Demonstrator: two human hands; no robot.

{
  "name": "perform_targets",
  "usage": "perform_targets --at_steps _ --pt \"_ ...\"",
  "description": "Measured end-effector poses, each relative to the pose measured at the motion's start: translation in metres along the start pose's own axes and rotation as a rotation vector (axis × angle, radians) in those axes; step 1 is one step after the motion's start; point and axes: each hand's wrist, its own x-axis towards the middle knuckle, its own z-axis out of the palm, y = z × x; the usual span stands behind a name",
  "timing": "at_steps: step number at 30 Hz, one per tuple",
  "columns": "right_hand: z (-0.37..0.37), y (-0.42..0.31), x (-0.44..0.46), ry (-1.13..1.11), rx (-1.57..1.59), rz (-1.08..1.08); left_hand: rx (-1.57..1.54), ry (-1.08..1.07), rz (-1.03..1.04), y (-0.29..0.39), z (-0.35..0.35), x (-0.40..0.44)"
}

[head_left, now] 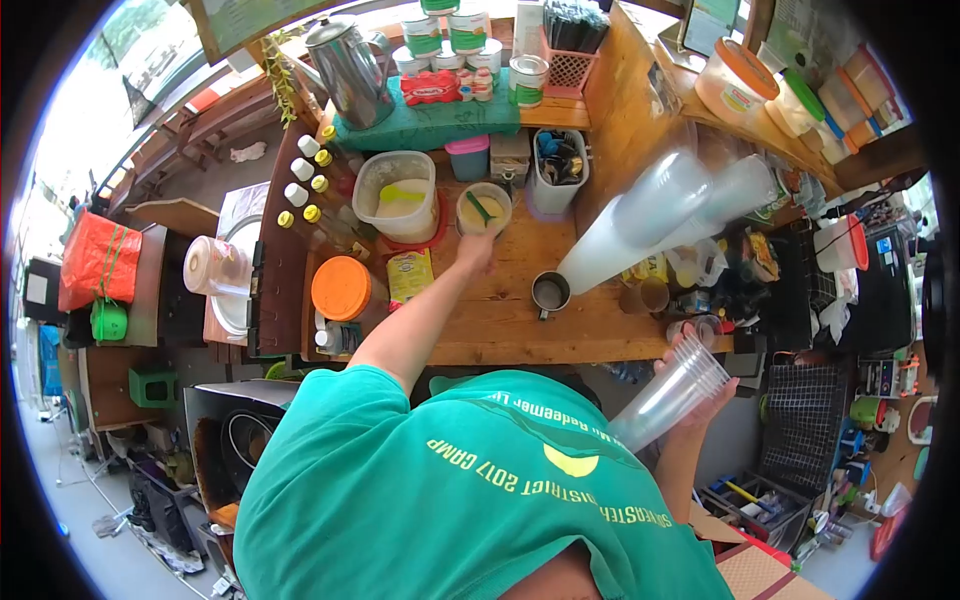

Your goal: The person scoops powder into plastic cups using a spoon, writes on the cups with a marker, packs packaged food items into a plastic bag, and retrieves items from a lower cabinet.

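The fingers of my left hand (pixel 480 250) reached the near side of a small clear tub (pixel 466 217) on the wooden counter (pixel 515 335); they were partly hidden, and I could not tell whether they had closed on it. A green scoop (pixel 481 208) lay in the tub's pale contents. At my right, off the counter's near edge, the fingers of my right hand (pixel 712 395) were wrapped around a tilted stack of clear cups (pixel 672 393). I judged the step in hand to be steadying or shifting the tub while holding the cups clear; any lift of the tub called for a firm grip on its side and a level scoop, and any cup drawn off called for a free hand. Between my two hands, a metal mug (pixel 551 291) stood upright near taller sleeves of cups (pixel 610 245). Beside the small tub sat a larger white tub (pixel 395 225), and closer to me a yellow packet (pixel 409 278) and an orange-lidded jar (pixel 341 288). Farther back, a steel pitcher (pixel 350 75) and stacked cans (pixel 468 32) stood on a green cloth (pixel 430 118).
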Motion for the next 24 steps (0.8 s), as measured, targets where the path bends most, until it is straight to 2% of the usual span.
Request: perform_targets --at_steps 3,5,7,11,13,17,19,20,24 --pt "0.001 -0.008 0.003 -0.025 -0.027 0.012 -0.060 0.100 0.027 -0.001 -0.014 -0.003" --pt "-0.002 -0.012 0.014 -0.061 -0.046 0.006 -0.290 0.443 0.139 0.022 -0.036 -0.016" --pt "-0.004 -0.020 0.014 -0.066 -0.058 0.009 -0.444 0.659 0.283 0.035 -0.060 -0.021" --pt "-0.007 -0.030 0.019 -0.066 -0.032 0.023 -0.613 0.569 0.131 0.049 -0.100 0.006" --pt "-0.009 -0.037 0.023 -0.085 -0.019 0.044 -0.494 0.606 0.220 0.053 -0.103 0.007" --pt "-0.011 -0.054 0.033 -0.143 -0.031 0.087 -0.455 0.645 0.216 0.048 -0.108 -0.008" --pt "-0.012 -0.059 0.037 -0.158 -0.024 0.110 -0.275 0.667 0.180 0.044 -0.115 -0.020" --pt "-0.012 -0.060 0.039 -0.165 -0.025 0.125 -0.282 0.681 0.176 0.041 -0.120 -0.028" --pt "-0.012 -0.058 0.051 -0.163 -0.022 0.165 -0.092 0.541 0.073 0.036 -0.141 -0.054"
